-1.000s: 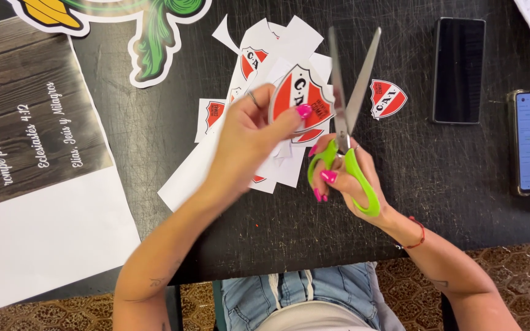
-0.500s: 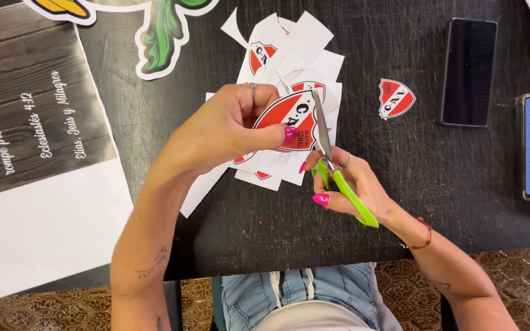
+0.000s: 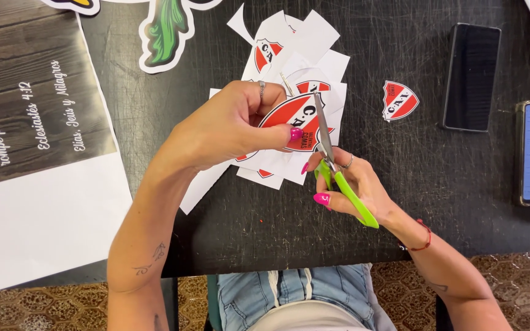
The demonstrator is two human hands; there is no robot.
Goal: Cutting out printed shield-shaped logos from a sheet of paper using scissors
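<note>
Now we note our left hand [image 3: 228,125] pinching the red shield cutout [image 3: 292,119] above the paper pile [image 3: 302,49]; our right hand [image 3: 351,184] has closed the green scissors [image 3: 338,178], blades shut since a second ago.

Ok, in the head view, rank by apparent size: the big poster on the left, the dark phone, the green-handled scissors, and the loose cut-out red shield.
1. Poster, largest by far, though cropped by the frame.
2 and 3. Dark phone and scissors: similar in length, and the scissors are raised nearer the camera, so unranked.
4. Loose red shield, smallest.
</note>
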